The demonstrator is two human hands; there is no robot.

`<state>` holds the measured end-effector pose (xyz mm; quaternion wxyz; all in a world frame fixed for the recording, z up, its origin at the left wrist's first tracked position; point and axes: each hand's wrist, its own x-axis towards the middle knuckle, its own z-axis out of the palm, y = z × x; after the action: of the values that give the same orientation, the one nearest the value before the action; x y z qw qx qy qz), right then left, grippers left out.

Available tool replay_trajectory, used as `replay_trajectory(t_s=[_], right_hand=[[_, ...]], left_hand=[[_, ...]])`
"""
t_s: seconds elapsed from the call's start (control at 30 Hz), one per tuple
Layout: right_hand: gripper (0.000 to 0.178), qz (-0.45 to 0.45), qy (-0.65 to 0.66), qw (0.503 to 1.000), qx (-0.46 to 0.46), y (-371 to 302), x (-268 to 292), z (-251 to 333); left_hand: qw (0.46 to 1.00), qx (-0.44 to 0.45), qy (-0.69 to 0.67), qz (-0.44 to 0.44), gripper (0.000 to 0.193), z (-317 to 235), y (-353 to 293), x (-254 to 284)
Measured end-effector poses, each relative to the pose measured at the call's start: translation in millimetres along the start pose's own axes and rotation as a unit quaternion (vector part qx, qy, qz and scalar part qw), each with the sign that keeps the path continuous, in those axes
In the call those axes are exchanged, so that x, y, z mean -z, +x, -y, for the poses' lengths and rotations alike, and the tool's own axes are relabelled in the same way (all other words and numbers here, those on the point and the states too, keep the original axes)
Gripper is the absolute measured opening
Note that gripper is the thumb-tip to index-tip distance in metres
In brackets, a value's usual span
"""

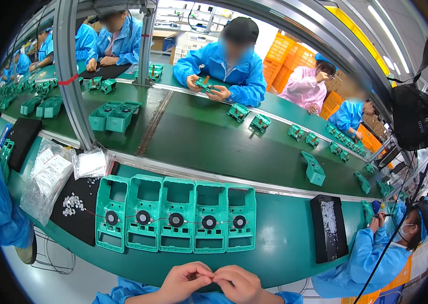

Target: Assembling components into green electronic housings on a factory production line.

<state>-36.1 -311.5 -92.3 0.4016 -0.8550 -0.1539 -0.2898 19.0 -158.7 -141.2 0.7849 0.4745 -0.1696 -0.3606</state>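
Note:
At the near edge of the bench, my left hand (185, 281) and my right hand (238, 285) meet, fingertips pinched together. Whatever sits between the fingertips, if anything, is too small to make out. Just beyond them several green plastic housings (176, 239) stand side by side in a row, open sides up. Each carries a round black speaker (176, 220) in its middle, and thin red wires run across the row. Neither hand touches the housings.
Small white parts (72, 203) lie on a black mat (80, 228) beside plastic bags (47, 169). A black tray (331, 243) of white pieces stands at right. Beyond a metal rail, a conveyor (204, 134) carries green assemblies (238, 112). A metal post (69, 76) rises at left; co-workers sit around.

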Motion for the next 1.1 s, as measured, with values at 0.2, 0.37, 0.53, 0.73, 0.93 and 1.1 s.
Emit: replay_trajectory(t_s=[0.2,0.37,0.53,0.73,0.93,1.1], right_hand=[[0.011,0.031,-0.039,0.999,-0.014,-6,13,-21],[0.008,0.125,-0.194,0.973,0.017,2,36,-54],[0.004,0.153,-0.327,0.932,-0.020,59,49,-127],[0.006,0.268,-0.358,0.891,-0.074,77,48,-158],[0.006,0.293,-0.353,0.885,-0.078,85,41,-159],[0.006,0.291,-0.364,0.882,-0.072,86,36,-162]], left_hand=[[0.997,0.067,0.026,-0.016,0.015,7,11,-12],[0.994,0.011,0.105,-0.013,0.020,15,27,-14],[0.737,-0.236,0.632,0.051,0.044,38,54,-25],[0.637,-0.224,0.735,0.064,0.052,54,53,-22],[0.640,-0.218,0.733,0.074,0.050,53,54,-20],[0.644,-0.229,0.728,0.061,0.049,54,54,-19]])
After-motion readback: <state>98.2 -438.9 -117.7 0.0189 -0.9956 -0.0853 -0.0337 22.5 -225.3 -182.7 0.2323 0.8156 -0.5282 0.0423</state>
